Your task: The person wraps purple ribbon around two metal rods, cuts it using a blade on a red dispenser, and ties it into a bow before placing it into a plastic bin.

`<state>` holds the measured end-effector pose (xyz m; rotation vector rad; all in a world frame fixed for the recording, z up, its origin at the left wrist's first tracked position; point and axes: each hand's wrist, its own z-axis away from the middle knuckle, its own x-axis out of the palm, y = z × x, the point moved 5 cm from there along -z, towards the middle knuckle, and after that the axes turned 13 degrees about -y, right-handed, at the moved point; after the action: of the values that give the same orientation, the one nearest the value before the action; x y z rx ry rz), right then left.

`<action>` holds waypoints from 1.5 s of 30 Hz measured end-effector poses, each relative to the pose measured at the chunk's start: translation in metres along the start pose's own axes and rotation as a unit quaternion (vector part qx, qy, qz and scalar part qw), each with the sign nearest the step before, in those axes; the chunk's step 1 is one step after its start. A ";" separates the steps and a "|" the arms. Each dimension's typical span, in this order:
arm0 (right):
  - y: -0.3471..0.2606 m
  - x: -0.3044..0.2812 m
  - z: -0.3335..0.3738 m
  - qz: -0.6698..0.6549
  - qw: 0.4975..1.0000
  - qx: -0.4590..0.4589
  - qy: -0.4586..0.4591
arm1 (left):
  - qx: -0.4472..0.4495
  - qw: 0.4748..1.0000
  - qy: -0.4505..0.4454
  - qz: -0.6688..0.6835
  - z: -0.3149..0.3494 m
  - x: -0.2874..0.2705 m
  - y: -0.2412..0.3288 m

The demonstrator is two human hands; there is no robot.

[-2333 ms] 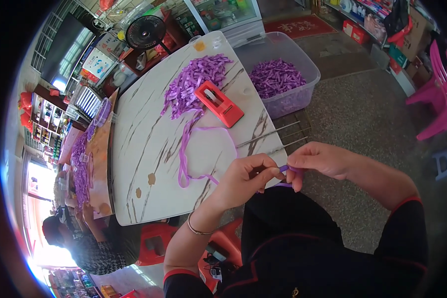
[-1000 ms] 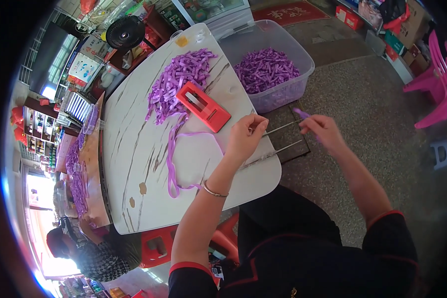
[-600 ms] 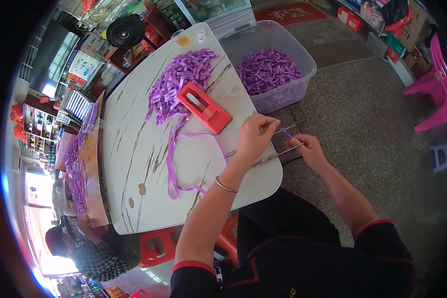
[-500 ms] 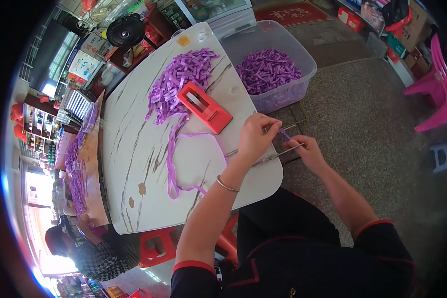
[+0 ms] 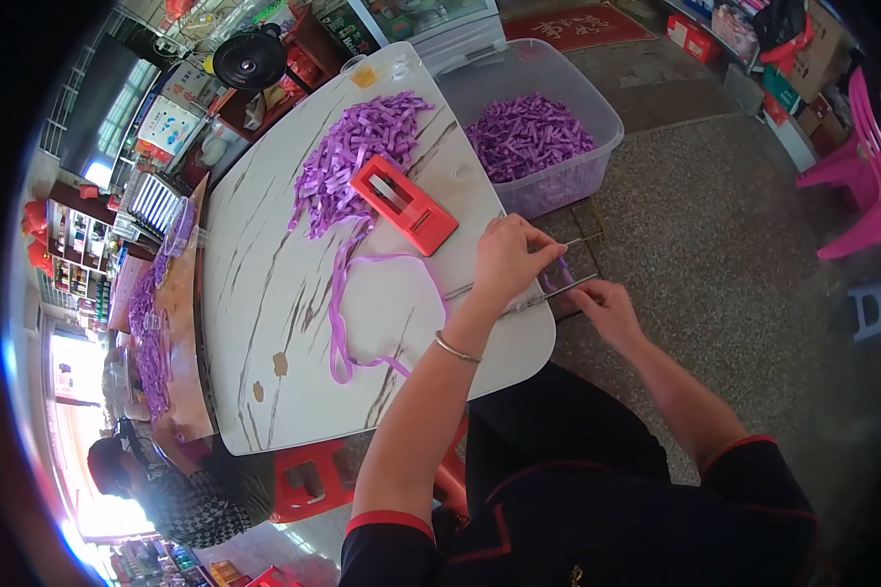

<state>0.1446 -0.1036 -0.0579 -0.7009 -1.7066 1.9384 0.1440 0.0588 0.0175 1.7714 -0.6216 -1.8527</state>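
Observation:
At the table's right edge, my left hand (image 5: 512,258) pinches a purple ribbon (image 5: 562,268) between thumb and fingers. My right hand (image 5: 611,311) is just beyond the edge, its fingertips closed at the ribbon's lower part, against a thin metal rod (image 5: 564,291). A second rod (image 5: 585,239) sticks out past my left fingertips. From under my left forearm, a long lilac ribbon (image 5: 337,328) loops over the table to a heap of purple ribbon pieces (image 5: 362,147). Beside the heap lies a red holder (image 5: 404,205) with an oblong opening.
A clear plastic tub (image 5: 568,186) of short purple pieces stands against the white marble-patterned table (image 5: 264,245). Another person (image 5: 181,489) sits at the left by a wooden table with more purple ribbon. Red stools (image 5: 308,484) are under the near edge; a pink chair (image 5: 866,176) stands right.
My hands have moved slightly apart. The left has shifted a little to the right, the right slightly downward, and more purple ribbon shows between them.

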 end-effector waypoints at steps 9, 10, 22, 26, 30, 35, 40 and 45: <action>-0.019 0.014 0.127 0.122 0.987 0.091 -0.046 | 0.058 0.998 0.017 -0.015 -0.005 0.005 -0.005; -0.017 0.015 0.140 0.122 0.988 0.089 -0.043 | 0.062 0.998 0.017 -0.016 -0.005 0.005 -0.003; -0.061 0.019 0.223 0.298 0.942 -0.148 -0.039 | 0.032 0.999 -0.006 -0.030 -0.006 0.009 -0.009; -0.045 0.016 0.231 0.246 0.965 -0.094 -0.011 | 0.003 0.999 -0.021 -0.026 -0.007 0.012 -0.012; -0.025 0.020 0.233 0.148 0.987 -0.011 -0.056 | -0.005 0.999 -0.016 -0.039 -0.007 0.011 -0.014; -0.021 0.022 0.233 0.082 0.995 0.026 -0.059 | 0.010 1.000 -0.020 0.011 -0.007 0.009 -0.017; -0.015 0.026 0.233 0.036 0.995 0.071 -0.066 | 0.015 0.998 -0.029 0.048 -0.006 0.009 -0.011; 0.001 0.029 0.232 0.009 0.993 0.090 -0.072 | 0.004 1.000 -0.001 0.006 -0.006 0.010 -0.010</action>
<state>-0.0274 -0.2605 -0.0374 -0.5218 -1.5841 2.1695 0.1489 0.0607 0.0031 1.7682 -0.6393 -1.8460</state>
